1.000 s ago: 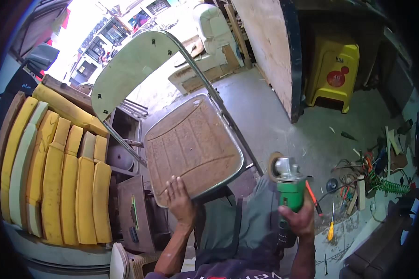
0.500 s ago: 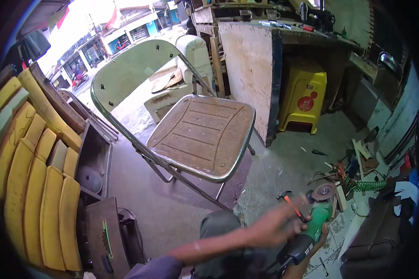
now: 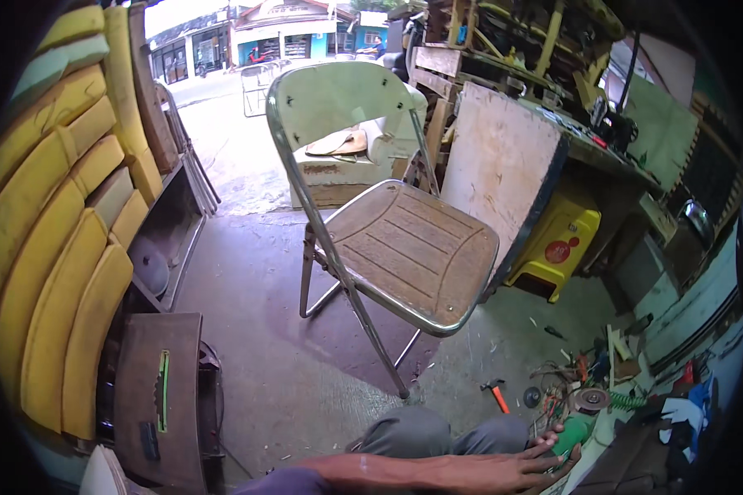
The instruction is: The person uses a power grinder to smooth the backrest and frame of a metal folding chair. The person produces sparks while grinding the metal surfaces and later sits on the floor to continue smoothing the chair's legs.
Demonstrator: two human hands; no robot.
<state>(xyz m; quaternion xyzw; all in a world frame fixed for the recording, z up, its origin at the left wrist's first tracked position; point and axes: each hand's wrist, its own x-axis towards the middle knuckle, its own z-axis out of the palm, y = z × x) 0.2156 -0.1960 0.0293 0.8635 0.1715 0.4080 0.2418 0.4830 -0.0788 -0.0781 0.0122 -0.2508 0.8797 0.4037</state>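
A green angle grinder [image 3: 573, 436] with a brown disc [image 3: 592, 401] lies low at the right, beside my knees. My left hand [image 3: 530, 470] reaches across from the left, fingers stretched out and apart over the grinder's near side. Fingers beyond it, seemingly of my right hand [image 3: 548, 435], curl against the green body; the rest of that hand is hidden. On the floor close by is a hammer [image 3: 499, 398] with an orange handle, next to a dark round piece [image 3: 532, 398]. A metal folding chair [image 3: 413, 247] with a worn brown seat stands in front of me.
Yellow foam cushions [image 3: 66, 272] are stacked at the left, above a brown board [image 3: 153, 396] with a green slot. A yellow plastic stool [image 3: 557, 243] sits under the workbench [image 3: 504, 157]. Cables, a green coiled hose [image 3: 627, 401] and wood scraps clutter the right.
My view has swung, so the chair appears further right. My left hand has come from near the grinder's disc down to its body. The grinder sits lower in view.
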